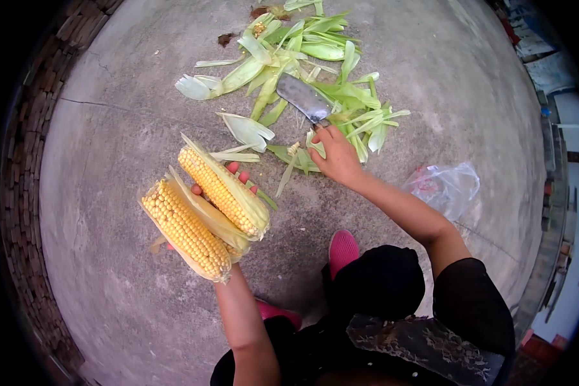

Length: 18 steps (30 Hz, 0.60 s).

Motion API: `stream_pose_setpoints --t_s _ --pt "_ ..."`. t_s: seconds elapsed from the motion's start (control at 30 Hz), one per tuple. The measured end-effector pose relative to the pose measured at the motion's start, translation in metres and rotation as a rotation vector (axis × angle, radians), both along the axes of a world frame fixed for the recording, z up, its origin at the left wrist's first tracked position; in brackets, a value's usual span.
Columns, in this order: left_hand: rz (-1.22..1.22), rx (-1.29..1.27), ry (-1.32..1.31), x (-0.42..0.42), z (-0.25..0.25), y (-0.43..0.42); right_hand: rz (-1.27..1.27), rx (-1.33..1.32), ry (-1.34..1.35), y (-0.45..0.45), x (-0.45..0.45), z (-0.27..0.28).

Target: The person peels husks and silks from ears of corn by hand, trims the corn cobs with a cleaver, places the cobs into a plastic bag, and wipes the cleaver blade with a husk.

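Note:
My left hand (243, 177) is closed around ears of corn with yellow kernels, held above the ground. One ear (186, 226) lies nearest the left, and another ear (219, 190) sits beside it, with pale husk (215, 220) between them. Part of a further ear may be underneath; I cannot tell. Near the husk pile, my right hand (336, 156) is closed at the handle end of a cleaver (304, 98), whose wide metal blade points up and left. The handle is mostly hidden by my fingers. A pale piece of husk (316, 144) shows by my right thumb.
Green and pale husks (328, 48) are scattered over the concrete ground (128, 128). A clear plastic bag (447, 188) lies at the right. My pink shoes (344, 252) are below. Stacked bricks (29, 161) line the left edge.

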<state>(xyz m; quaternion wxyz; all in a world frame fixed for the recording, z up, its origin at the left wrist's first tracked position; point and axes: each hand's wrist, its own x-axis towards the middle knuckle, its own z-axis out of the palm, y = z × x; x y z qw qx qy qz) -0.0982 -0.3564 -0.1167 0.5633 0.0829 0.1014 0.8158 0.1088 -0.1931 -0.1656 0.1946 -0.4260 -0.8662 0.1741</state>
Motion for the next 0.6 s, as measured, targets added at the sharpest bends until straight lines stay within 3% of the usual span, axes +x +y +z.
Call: stream_pose_setpoints --t_s 0.07,0.2,0.27,0.4,0.47,0.57,0.6 --pt "0.017 -0.14 -0.084 0.0 -0.002 -0.003 -0.139 0.016 -0.191 0.024 0.025 -0.063" --pt "0.005 -0.145 -0.082 0.002 0.004 0.0 -0.34 0.046 -0.185 0.062 0.023 -0.114" --pt "-0.002 -0.143 -0.084 0.002 0.002 0.002 -0.222 -0.063 -0.452 0.075 0.016 -0.116" --pt "-0.004 -0.156 -0.123 0.004 -0.001 0.003 -0.162 -0.002 -0.498 0.074 0.011 -0.106" --pt "-0.043 -0.132 -0.134 0.005 0.002 0.004 -0.103 -0.242 -0.607 0.076 0.001 -0.09" --pt "-0.059 -0.078 -0.068 0.006 0.014 0.0 -0.123 -0.338 -0.554 0.046 -0.011 -0.076" --pt "-0.073 -0.055 -0.047 0.005 0.017 -0.001 -0.034 -0.262 -0.521 0.032 -0.011 -0.068"
